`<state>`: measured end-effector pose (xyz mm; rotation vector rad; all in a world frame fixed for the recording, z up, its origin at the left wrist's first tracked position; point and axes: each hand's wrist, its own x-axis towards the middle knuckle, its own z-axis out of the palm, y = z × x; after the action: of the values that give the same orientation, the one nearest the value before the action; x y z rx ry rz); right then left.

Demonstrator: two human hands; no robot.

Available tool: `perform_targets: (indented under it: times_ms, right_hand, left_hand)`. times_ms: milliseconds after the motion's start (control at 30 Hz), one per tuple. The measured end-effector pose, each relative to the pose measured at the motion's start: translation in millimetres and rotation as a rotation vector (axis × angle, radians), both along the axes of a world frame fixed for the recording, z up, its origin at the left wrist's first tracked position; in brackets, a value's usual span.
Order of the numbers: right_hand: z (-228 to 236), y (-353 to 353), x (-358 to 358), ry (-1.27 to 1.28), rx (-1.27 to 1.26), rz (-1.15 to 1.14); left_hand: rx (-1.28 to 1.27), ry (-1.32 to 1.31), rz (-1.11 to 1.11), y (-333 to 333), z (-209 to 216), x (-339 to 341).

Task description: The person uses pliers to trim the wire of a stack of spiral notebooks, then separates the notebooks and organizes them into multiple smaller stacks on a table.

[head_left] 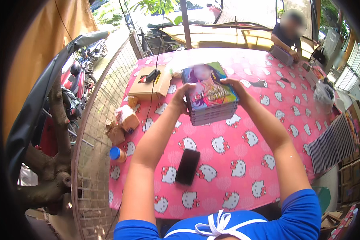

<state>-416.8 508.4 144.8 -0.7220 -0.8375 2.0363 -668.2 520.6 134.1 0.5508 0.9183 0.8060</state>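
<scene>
Between my two hands a neat stack of books [213, 96] is held up over the table, its top cover a bright illustrated figure on green and pink. My left hand [182, 98] grips the stack's left side, thumb over the top edge. On the opposite side my right hand [237, 89] clasps it with the thumb on the cover; the undersides of the fingers are hidden. Closer to me, a black phone [187, 167] lies flat on the pink cat-patterned tablecloth [232, 140].
At left stand a cardboard box [150, 86] with a black object on top, smaller cartons [127, 118] and a blue-lidded jar [117, 153]. A long row of books [334, 142] lines the right edge, near a plastic bag [324, 95]. A person [287, 38] works at the far right corner.
</scene>
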Motion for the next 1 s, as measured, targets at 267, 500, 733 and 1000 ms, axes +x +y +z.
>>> perform_targets:
  times_ms: [267,500,733,1000]
  right_hand:
    - [-77.8,132.4,0.0,-0.106,-0.048,-0.121]
    - [-122.1,230.3,14.3,-0.158,0.026,-0.219]
    - [-136.7,256.4,-10.8,-0.115,-0.037,-0.153]
    - [-36.1,180.2,35.0,-1.111,0.304,-0.227]
  left_hand:
    - [-0.023,-0.337,-0.064,121.8,-72.0,4.1]
    - [0.067,-0.453,-0.018,240.1,-142.8,34.5]
    - [0.178,0.208,0.068,284.2,-163.0,-4.0]
    - [0.61,0.697,0.169,214.5,-68.3,-32.6]
